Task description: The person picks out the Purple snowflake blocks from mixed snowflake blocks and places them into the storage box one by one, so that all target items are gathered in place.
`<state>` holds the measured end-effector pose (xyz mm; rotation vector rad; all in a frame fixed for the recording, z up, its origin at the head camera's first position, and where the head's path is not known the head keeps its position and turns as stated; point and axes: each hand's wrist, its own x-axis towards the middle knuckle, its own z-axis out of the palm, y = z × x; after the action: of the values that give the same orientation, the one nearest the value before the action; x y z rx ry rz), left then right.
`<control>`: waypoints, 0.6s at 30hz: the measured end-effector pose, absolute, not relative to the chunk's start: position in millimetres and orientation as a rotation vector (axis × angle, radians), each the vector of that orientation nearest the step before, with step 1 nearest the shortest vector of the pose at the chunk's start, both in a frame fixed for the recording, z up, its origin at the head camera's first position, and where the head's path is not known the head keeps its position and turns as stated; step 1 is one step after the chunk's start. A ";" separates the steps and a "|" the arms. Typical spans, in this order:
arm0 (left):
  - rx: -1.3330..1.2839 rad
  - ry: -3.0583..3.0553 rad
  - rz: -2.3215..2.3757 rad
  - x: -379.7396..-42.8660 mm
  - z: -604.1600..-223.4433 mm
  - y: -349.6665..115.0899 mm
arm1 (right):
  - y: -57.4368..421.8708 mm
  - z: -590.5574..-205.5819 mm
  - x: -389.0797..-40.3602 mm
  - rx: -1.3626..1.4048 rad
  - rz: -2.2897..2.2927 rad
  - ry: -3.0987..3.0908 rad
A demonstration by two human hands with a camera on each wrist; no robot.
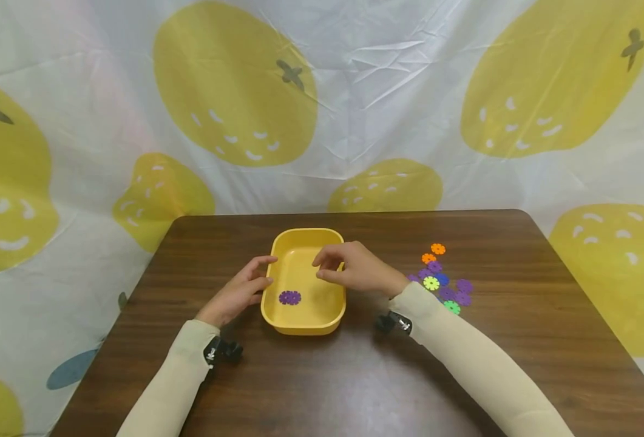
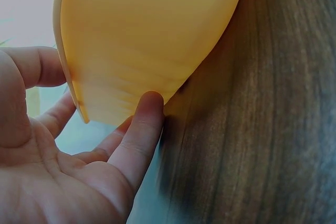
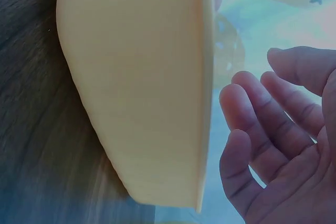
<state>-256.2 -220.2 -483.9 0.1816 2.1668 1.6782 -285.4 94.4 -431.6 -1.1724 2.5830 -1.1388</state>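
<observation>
A yellow plastic basin stands on the table. Inside it, toward the near left, lie two purple notched discs side by side. My left hand rests against the basin's left side, fingertips at the rim; in the left wrist view, fingers touch the outer wall of the basin. Over the basin's right rim hovers my right hand, its fingers loosely bent with nothing between them. The right wrist view shows these fingers apart from the basin's wall.
To the right of the basin, several notched discs lie loosely grouped: orange, yellow-green, blue, green and purple. My right forearm partly covers them. Behind the brown wooden table hangs a fruit-printed cloth.
</observation>
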 end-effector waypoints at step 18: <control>0.138 2.174 1.666 -253.8 -483.5 -220.5 | 150.7 -436.9 -276.2 -1.000 -1.261 2.649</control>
<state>-253.8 -220.5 -483.5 0.1384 2.1737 1.6656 -276.2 150.7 -436.9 -1.0000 2.6487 -1.2608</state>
